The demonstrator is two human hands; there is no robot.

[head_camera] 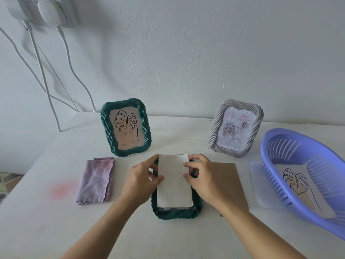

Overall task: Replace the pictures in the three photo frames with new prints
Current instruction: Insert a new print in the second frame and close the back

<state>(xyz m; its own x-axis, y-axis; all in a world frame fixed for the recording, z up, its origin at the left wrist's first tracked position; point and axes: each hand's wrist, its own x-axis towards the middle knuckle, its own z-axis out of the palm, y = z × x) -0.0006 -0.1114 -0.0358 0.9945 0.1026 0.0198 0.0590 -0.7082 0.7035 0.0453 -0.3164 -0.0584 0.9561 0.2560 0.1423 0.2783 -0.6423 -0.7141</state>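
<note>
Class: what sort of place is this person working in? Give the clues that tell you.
Probably a room at home: a white table against a plain wall, chargers plugged into a wall socket, and a purple plastic basket.

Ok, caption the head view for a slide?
Left hand and right hand hold a white sheet on the face-down green frame; leaf-print frame and silver frame stand behind.

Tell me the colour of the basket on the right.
The basket is lilac-blue with slotted walls, seen in the head view.

Matt paper print [174, 182], ribbed glossy upright green frame [105, 128] — fuzzy lilac cloth [95, 182], smooth plastic basket [263, 148].
</note>
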